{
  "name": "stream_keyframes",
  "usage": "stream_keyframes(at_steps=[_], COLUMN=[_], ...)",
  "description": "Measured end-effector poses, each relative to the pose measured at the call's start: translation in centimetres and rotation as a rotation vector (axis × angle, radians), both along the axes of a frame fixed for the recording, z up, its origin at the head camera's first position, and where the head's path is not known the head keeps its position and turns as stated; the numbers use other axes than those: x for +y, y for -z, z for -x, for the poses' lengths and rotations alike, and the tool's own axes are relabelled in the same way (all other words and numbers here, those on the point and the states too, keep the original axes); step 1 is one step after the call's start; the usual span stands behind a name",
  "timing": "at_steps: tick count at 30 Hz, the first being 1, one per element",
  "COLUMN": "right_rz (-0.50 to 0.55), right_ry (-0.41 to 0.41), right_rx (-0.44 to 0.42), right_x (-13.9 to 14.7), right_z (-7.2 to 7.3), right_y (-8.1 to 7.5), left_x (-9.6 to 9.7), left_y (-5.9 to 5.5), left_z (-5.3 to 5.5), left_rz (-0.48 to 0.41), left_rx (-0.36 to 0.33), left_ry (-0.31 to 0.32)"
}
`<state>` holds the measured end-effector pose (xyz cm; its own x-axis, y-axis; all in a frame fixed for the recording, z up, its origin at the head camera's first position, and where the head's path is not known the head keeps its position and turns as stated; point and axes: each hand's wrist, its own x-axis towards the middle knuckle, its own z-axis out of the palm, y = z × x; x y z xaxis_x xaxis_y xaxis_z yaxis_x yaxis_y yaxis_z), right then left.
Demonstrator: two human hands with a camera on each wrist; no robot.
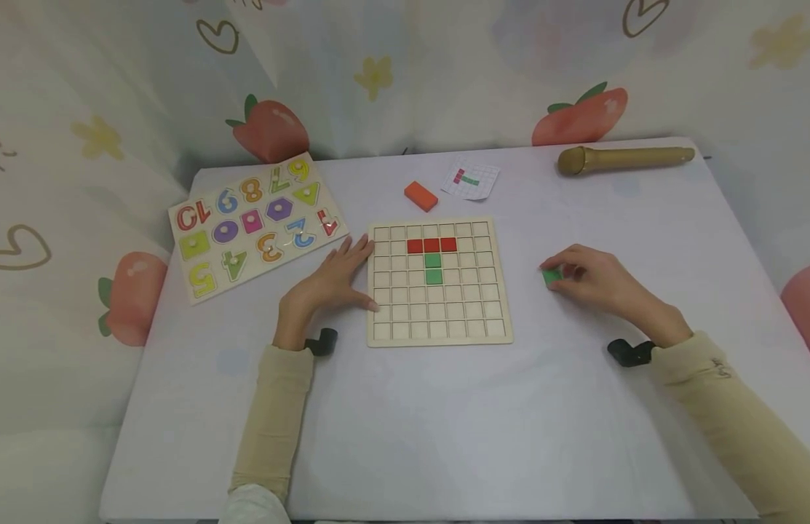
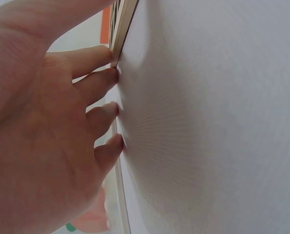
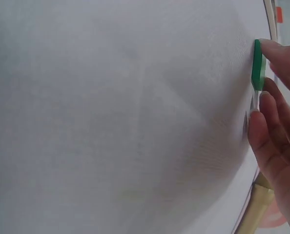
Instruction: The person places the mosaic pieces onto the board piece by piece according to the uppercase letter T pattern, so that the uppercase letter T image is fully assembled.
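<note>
A wooden grid board (image 1: pixel 405 333) lies flat mid-table. Three red squares (image 1: pixel 431 246) form a row near its top, with two green squares (image 1: pixel 434 268) in a column below the middle one. My left hand (image 1: pixel 331 280) rests at the board's left edge, fingers spread, thumb on the lower left rim. In the left wrist view, the fingertips of the left hand (image 2: pixel 52 131) meet the table beside the board. To the right of the board, my right hand (image 1: pixel 591 276) pinches a small green tile (image 1: pixel 552 276) just at the table; the right wrist view shows the green tile (image 3: pixel 257 65) edge-on.
An orange block (image 1: pixel 421 196) and a paper pattern card (image 1: pixel 471 180) lie behind the board. A number-and-shape puzzle (image 1: pixel 260 225) sits at the back left. A gold toy microphone (image 1: pixel 627 159) lies at the back right. Patterned curtain (image 1: pixel 444 87) hangs behind the table.
</note>
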<state>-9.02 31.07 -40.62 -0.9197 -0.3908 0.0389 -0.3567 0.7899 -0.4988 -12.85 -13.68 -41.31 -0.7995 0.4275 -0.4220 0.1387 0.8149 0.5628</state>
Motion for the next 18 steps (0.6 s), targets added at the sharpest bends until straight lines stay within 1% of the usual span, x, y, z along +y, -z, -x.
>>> stream_keyframes(at_steps=[7,9,14,18], right_rz=[-0.004,0.002,0.018,0.050], right_ry=[-0.020,-0.010,0.036,0.035], right_rx=[0.023,-0.005,-0.112,-0.125], right_x=[0.3,0.2,-0.5,-1.5], right_z=[0.3,0.3,0.3,0.4], right_y=[0.4,0.3,0.2,0.0], left_x=[0.0,0.0,0.0,-0.1], left_y=[-0.1,0.0,0.2,0.2], left_z=[0.0,0.0,0.2,0.2], left_rz=[-0.003,-0.004,-0.002,-0.006], left_rx=[-0.004,-0.003,-0.003,-0.002], left_ry=[-0.002,0.000,0.002,0.003])
